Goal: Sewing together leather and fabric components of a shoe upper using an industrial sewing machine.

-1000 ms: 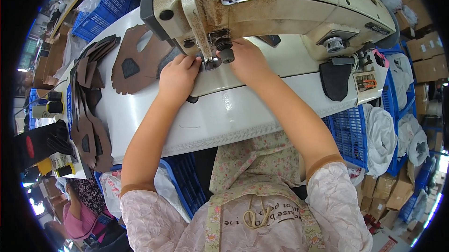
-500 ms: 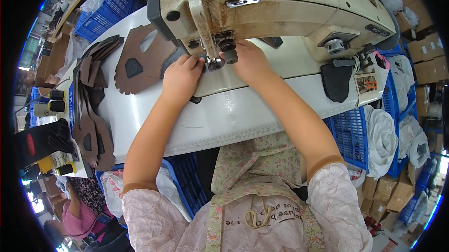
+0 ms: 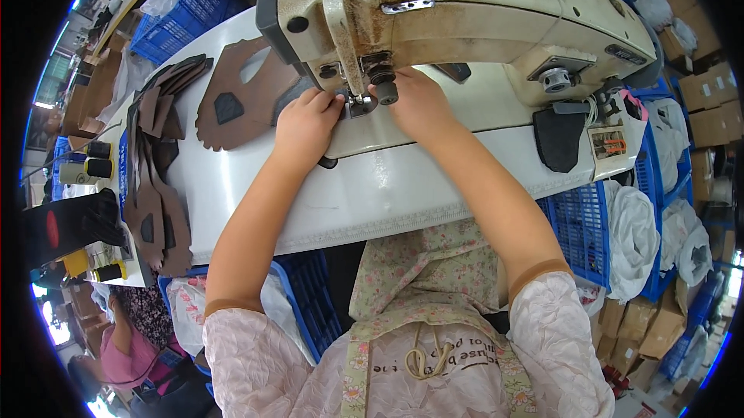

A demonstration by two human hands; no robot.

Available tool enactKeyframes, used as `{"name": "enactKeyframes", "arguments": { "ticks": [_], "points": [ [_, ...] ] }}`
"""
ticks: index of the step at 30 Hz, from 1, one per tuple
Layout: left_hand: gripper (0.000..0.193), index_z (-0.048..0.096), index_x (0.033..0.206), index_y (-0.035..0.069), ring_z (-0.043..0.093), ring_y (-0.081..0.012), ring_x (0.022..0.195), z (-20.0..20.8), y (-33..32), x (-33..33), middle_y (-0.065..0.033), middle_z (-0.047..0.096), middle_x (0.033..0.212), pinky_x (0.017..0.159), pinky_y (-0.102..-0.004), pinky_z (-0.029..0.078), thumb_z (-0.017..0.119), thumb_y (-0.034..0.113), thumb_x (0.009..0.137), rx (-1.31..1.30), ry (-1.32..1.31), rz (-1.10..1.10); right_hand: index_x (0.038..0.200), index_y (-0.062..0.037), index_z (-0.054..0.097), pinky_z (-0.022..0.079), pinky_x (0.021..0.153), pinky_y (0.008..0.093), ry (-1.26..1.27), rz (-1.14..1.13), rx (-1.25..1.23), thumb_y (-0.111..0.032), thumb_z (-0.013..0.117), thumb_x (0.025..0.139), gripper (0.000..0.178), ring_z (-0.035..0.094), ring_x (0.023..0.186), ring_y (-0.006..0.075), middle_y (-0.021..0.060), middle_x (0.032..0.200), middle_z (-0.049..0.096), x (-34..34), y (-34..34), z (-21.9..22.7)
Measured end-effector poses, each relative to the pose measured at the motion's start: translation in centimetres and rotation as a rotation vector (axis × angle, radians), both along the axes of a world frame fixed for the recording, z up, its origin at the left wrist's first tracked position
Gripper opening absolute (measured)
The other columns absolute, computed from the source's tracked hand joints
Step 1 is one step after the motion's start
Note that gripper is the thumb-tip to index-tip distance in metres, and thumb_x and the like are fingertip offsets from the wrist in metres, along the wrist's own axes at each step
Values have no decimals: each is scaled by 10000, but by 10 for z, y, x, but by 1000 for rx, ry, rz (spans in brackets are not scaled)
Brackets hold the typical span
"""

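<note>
A cream sewing machine (image 3: 457,34) stands over the white table, its presser foot (image 3: 358,104) low between my two hands. My left hand (image 3: 306,127) is closed at the left of the foot, fingers curled together on the edge of a brown leather piece (image 3: 240,127). That piece has a dark patch and a cut-out, and runs behind the hand under the machine head. On the other side of the foot, my right hand (image 3: 418,108) reaches in behind a dark round knob (image 3: 386,92). Its fingertips are mostly hidden, so their grip does not show.
Stacked brown leather pieces (image 3: 159,201) hang over the table's left end, near thread spools (image 3: 97,166). A black piece (image 3: 559,139) lies at the right, beside a small tray (image 3: 608,141). Blue crates (image 3: 577,228) with white bags flank the table. A person (image 3: 128,348) sits at lower left.
The whole view has shifted slightly, with the machine and leather a little farther right in the picture. Both hands keep their places beside the presser foot.
</note>
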State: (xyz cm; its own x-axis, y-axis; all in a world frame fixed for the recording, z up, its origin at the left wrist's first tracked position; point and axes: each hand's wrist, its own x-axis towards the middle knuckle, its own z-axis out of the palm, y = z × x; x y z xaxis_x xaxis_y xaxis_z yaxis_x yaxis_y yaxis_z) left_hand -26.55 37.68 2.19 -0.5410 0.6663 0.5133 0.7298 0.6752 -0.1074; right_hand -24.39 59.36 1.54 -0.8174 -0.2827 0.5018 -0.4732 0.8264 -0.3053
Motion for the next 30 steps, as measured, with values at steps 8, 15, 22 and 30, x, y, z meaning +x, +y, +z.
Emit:
{"name": "enactKeyframes", "arguments": {
  "ticks": [8, 15, 22, 30],
  "points": [
    [217, 723, 974, 74, 639, -186, 931, -5, -12, -1, -6, 691, 1014, 729, -335, 544, 627, 52, 781, 25, -30, 11, 847, -87, 717, 516, 784, 375, 483, 67, -108, -114, 681, 818, 54, 664, 836, 243, 50, 909, 699, 103, 94, 100],
    [329, 722, 1006, 58, 648, -198, 953, -4, -5, -6, -25, 703, 1087, 780, -330, 554, 625, 18, 694, 52, -96, -20, 1289, 61, 537, 407, 996, 325, 475, -938, -691, -374, 476, 1012, 520, 540, 1192, 252, 187, 1326, 555, 75, 354, 85],
    [329, 725, 996, 60, 650, -200, 978, 1, -3, -4, -26, 707, 1082, 792, -329, 555, 621, 12, 687, 67, -110, -26, 1104, 68, 644, 452, 913, 410, 157, -893, -364, -593, 462, 945, 704, 624, 1052, 366, 278, 1077, 651, 25, 422, 119],
    [410, 721, 1026, 64, 651, -250, 970, -11, 10, -12, -65, 702, 1041, 829, -357, 538, 596, -10, 642, 138, -129, -102, 1108, -7, 700, 446, 941, 373, -64, -872, -571, -646, 541, 891, 693, 627, 1013, 256, 162, 1084, 698, 1, 457, 172]
  ]
}}
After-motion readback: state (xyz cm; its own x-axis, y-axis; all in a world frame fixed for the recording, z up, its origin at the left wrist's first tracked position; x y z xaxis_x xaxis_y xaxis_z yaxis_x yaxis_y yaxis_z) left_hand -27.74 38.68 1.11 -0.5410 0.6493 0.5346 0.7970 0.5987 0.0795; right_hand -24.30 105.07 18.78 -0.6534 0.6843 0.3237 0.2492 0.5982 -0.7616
